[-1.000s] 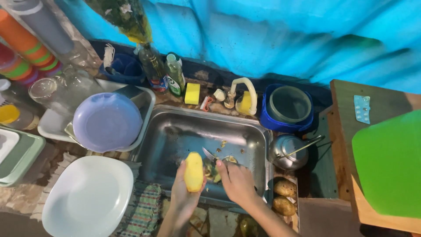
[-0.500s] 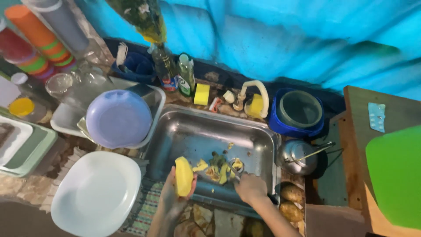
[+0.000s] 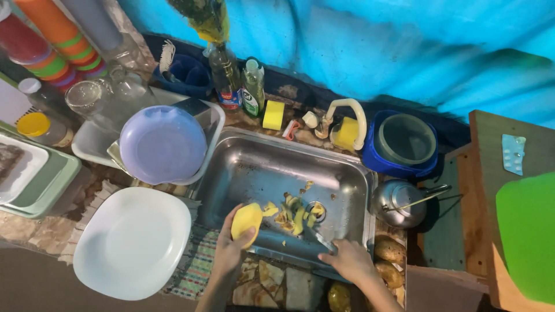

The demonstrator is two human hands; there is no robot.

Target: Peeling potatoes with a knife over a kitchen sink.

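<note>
Behind the sink's (image 3: 352, 173) back edge we see two labelled bottles side by side: a dark glass bottle (image 3: 222, 75) with a red and blue label, and a clear dish soap bottle (image 3: 252, 86) with a green label. A pale blue blister pack (image 3: 513, 153) lies on the wooden board (image 3: 491, 144) at right.

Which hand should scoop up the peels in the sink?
Probably the right hand: it holds the knife whose blade already points into the peels by the drain. The left hand is full, gripping the peeled potato.
</note>
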